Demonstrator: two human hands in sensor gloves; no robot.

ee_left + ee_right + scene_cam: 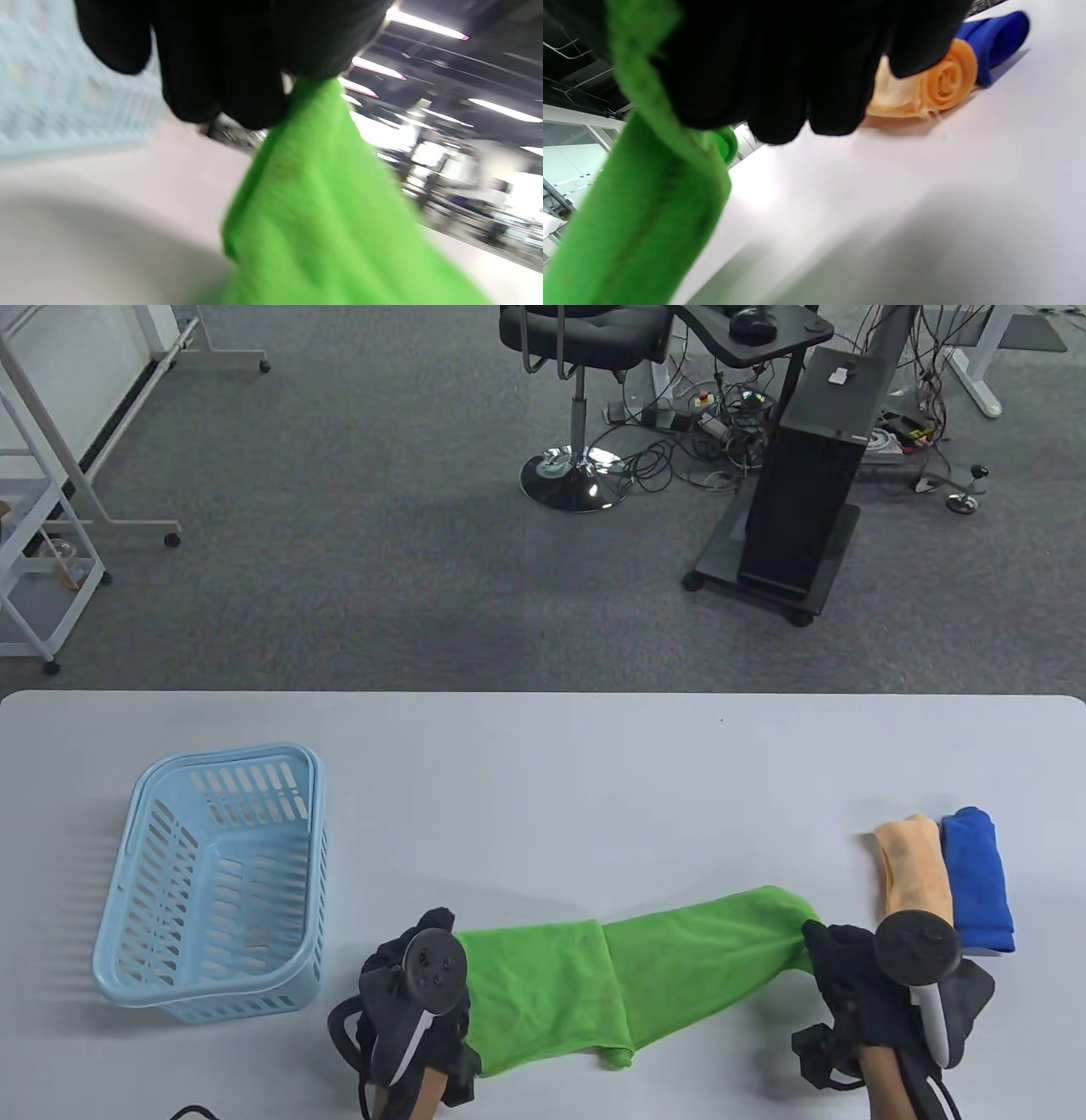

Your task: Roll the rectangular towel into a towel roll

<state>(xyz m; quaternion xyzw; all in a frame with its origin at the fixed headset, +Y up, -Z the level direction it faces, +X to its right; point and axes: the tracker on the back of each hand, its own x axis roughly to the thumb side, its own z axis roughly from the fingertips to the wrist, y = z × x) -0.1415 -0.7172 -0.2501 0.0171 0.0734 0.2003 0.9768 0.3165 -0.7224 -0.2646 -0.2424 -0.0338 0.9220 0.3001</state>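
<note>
A bright green towel (628, 976) stretches across the near part of the white table (543, 780), folded lengthwise and sagging in the middle. My left hand (416, 984) grips its left end, the curled gloved fingers (220, 72) closed round the green cloth (322, 212) in the left wrist view. My right hand (857, 976) grips the right end, bunched to a narrow neck. In the right wrist view its fingers (797, 76) curl over the green towel (640, 212), just above the tabletop.
A light blue slotted basket (212, 882) stands at the left of the table. An orange towel roll (912, 869) and a blue towel roll (976, 878) lie side by side just beyond my right hand. Chair, stand and cables fill the floor behind.
</note>
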